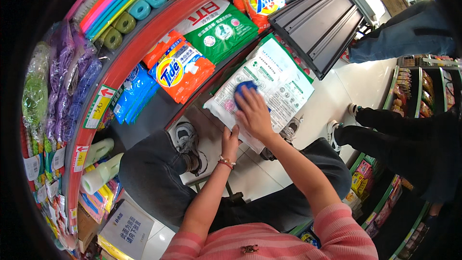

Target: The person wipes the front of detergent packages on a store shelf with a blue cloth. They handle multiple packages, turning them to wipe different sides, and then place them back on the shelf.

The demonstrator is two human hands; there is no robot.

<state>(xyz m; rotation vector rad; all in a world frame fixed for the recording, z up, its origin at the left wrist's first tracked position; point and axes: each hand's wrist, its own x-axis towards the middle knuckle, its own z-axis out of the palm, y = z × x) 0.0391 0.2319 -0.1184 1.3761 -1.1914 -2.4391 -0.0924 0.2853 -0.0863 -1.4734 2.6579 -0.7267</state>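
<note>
A large white and green detergent bag [285,79] is held out over the floor between my knees, its printed back side facing up. My left hand [230,141] grips the bag's near edge, thumb on top and the fingers hidden beneath. Under my right hand [254,113] is a blue cloth [242,89], pressed flat against the bag's face; the palm covers most of the cloth. On the shelf just beyond are orange Tide detergent bags [182,72], a stack of green and white detergent bags [223,29] and several blue packets [135,92].
A red shelf edge [144,25] curves overhead at left, with brushes and plastic-wrapped goods [59,79]. Dark metal shelf panels [317,21] lean at upper right. People's legs [404,36] stand at right beside stocked shelves [404,90]. A cardboard box [88,225] sits at lower left.
</note>
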